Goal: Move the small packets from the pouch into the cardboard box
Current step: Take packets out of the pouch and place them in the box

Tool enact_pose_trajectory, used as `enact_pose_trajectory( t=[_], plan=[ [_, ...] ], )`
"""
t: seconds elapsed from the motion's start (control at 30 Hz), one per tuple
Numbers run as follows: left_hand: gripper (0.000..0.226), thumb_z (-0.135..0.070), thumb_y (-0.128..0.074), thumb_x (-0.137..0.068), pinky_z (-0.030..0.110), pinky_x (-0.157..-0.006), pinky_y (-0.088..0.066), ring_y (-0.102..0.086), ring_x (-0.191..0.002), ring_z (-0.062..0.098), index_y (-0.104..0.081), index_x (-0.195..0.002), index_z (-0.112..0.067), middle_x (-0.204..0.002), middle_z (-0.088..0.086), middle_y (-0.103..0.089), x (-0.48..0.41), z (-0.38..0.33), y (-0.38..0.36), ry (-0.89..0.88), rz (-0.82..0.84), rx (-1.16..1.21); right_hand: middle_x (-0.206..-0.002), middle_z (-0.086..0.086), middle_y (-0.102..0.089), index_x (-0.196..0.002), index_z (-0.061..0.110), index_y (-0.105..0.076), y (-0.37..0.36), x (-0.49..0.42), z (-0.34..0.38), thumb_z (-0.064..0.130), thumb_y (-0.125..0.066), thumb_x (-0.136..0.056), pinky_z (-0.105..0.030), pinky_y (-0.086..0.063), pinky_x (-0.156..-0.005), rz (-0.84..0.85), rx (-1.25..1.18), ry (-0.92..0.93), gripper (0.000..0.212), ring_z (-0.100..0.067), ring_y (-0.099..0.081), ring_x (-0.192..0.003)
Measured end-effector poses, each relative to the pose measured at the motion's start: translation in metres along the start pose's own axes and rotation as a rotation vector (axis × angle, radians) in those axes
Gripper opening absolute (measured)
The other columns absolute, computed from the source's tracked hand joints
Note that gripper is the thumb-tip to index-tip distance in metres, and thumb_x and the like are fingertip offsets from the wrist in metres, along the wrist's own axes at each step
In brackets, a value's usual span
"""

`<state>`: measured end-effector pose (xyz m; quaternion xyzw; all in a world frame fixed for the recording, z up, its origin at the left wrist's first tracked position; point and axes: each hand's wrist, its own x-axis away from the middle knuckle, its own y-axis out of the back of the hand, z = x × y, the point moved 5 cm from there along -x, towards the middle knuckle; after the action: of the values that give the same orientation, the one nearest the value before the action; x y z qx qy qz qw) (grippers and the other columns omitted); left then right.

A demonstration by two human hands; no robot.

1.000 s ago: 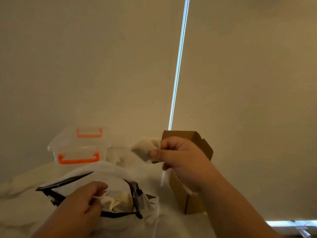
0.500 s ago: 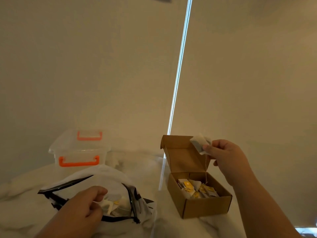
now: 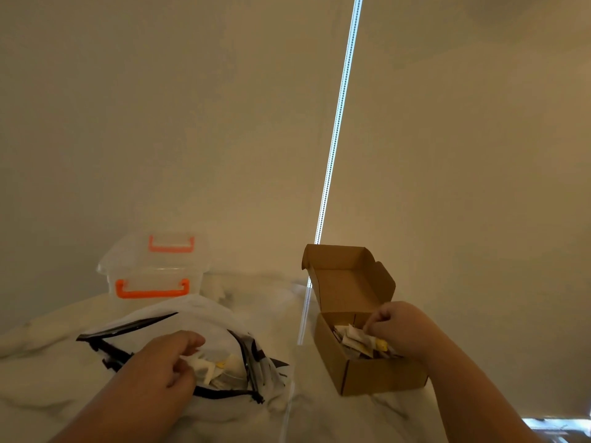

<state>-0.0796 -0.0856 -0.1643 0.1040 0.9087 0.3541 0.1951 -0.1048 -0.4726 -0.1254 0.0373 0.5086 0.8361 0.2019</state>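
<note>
A white pouch with a black zip rim lies open at the lower left, several small packets showing in its mouth. My left hand is inside the mouth and pinches a white packet. The brown cardboard box stands at the right with its lid flipped up, several packets lying inside. My right hand is lowered into the box, fingers curled at a white packet on top of the pile; whether it still pinches it I cannot tell.
A clear plastic container with orange latches stands behind the pouch. Everything rests on a white marbled surface. A plain beige wall rises behind, with a bright vertical strip running down to the box.
My right hand carried a white packet from beside the pouch over to the box, then dropped down into it. My left hand stayed at the pouch mouth.
</note>
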Motion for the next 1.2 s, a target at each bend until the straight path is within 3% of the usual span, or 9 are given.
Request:
enact_pose_trajectory(
  t=[0.13, 0.3, 0.43, 0.53, 0.63, 0.7, 0.8, 0.93, 1.2],
  plan=[
    [0.035, -0.020, -0.052, -0.095, 0.007, -0.081, -0.040, -0.049, -0.103, -0.010, -0.046, -0.118, -0.046, -0.118, -0.026, -0.046, 0.004, -0.015, 0.002, -0.090, -0.064, -0.054, -0.082, 0.004, -0.068, -0.078, 0.022, -0.071, 0.008, 0.005, 0.008, 0.034, -0.067, -0.086, -0.024, -0.049, -0.062, -0.084, -0.009, 0.021, 0.014, -0.011, -0.062, -0.078],
    [0.029, -0.027, -0.048, -0.096, 0.017, -0.093, -0.038, -0.041, -0.113, 0.000, -0.049, -0.123, -0.037, -0.122, -0.019, -0.046, 0.003, -0.022, 0.003, -0.141, -0.135, -0.243, -0.071, -0.002, -0.067, -0.072, 0.019, -0.068, 0.020, 0.042, 0.078, 0.034, -0.067, -0.089, -0.029, -0.050, -0.059, -0.157, -0.261, 0.202, 0.022, -0.016, -0.062, -0.064],
    [0.031, -0.036, -0.049, -0.094, 0.025, -0.096, -0.042, -0.037, -0.117, 0.006, -0.048, -0.126, -0.035, -0.125, -0.015, -0.043, 0.002, -0.025, 0.000, -0.154, -0.114, -0.385, -0.077, 0.008, -0.071, -0.080, 0.027, -0.075, 0.004, 0.096, 0.149, 0.031, -0.066, -0.089, -0.023, -0.051, -0.063, 0.091, -0.480, 0.388, 0.013, -0.006, -0.065, -0.069],
    [0.031, -0.037, -0.050, -0.094, 0.028, -0.096, -0.042, -0.040, -0.115, 0.009, -0.051, -0.125, -0.034, -0.123, -0.012, -0.045, 0.000, -0.020, -0.006, -0.159, -0.101, -0.424, -0.088, 0.011, -0.071, -0.090, 0.032, -0.076, -0.043, 0.123, 0.182, 0.037, -0.063, -0.091, -0.022, -0.057, -0.073, 0.273, -0.358, 0.466, 0.013, -0.005, -0.065, -0.081],
    [0.031, -0.031, -0.053, -0.094, 0.031, -0.096, -0.042, -0.046, -0.113, 0.016, -0.055, -0.125, -0.030, -0.124, -0.004, -0.050, -0.021, -0.001, -0.014, -0.057, -0.030, -0.557, -0.117, 0.019, -0.047, -0.112, 0.044, -0.068, -0.087, 0.124, 0.192, 0.048, -0.054, -0.093, -0.016, -0.038, -0.088, 0.059, 0.075, 0.594, 0.024, -0.001, -0.042, -0.108],
    [0.037, -0.028, -0.060, -0.089, 0.034, -0.096, -0.041, -0.047, -0.113, 0.022, -0.056, -0.125, -0.026, -0.124, 0.001, -0.049, -0.031, 0.015, -0.023, 0.004, 0.139, -0.660, -0.133, 0.011, -0.032, -0.122, 0.048, -0.059, -0.108, 0.121, 0.187, 0.053, -0.045, -0.093, -0.027, -0.027, -0.097, -0.083, 0.271, 0.590, 0.033, -0.013, -0.028, -0.123],
    [0.029, -0.027, -0.061, -0.087, 0.037, -0.094, -0.045, -0.047, -0.107, 0.024, -0.059, -0.116, -0.023, -0.106, 0.003, -0.047, -0.041, 0.020, -0.029, 0.103, 0.236, -0.775, -0.137, -0.003, -0.039, -0.107, 0.052, -0.067, -0.112, 0.112, 0.184, 0.059, -0.042, -0.085, -0.047, -0.038, -0.098, -0.259, 0.343, 0.503, 0.034, -0.029, -0.035, -0.124],
    [0.021, -0.019, -0.051, -0.088, 0.039, -0.085, -0.047, -0.040, -0.105, 0.023, -0.056, -0.107, -0.025, -0.110, 0.001, -0.042, -0.016, 0.009, -0.026, -0.040, 0.066, -0.778, -0.164, -0.005, 0.007, -0.123, 0.052, -0.059, -0.122, 0.097, 0.172, 0.071, -0.030, -0.092, -0.053, 0.001, -0.117, 0.015, 0.325, 0.309, 0.046, -0.037, 0.013, -0.146],
    [0.017, -0.021, -0.048, -0.090, 0.037, -0.084, -0.046, -0.036, -0.107, 0.022, -0.052, -0.104, -0.029, -0.112, -0.001, -0.038, -0.012, 0.004, -0.015, -0.045, -0.019, -0.659, -0.159, 0.005, -0.019, -0.121, 0.045, -0.061, -0.127, 0.097, 0.168, 0.062, -0.040, -0.091, -0.048, -0.010, -0.110, -0.031, 0.338, 0.372, 0.041, -0.023, -0.006, -0.143]
  ],
)
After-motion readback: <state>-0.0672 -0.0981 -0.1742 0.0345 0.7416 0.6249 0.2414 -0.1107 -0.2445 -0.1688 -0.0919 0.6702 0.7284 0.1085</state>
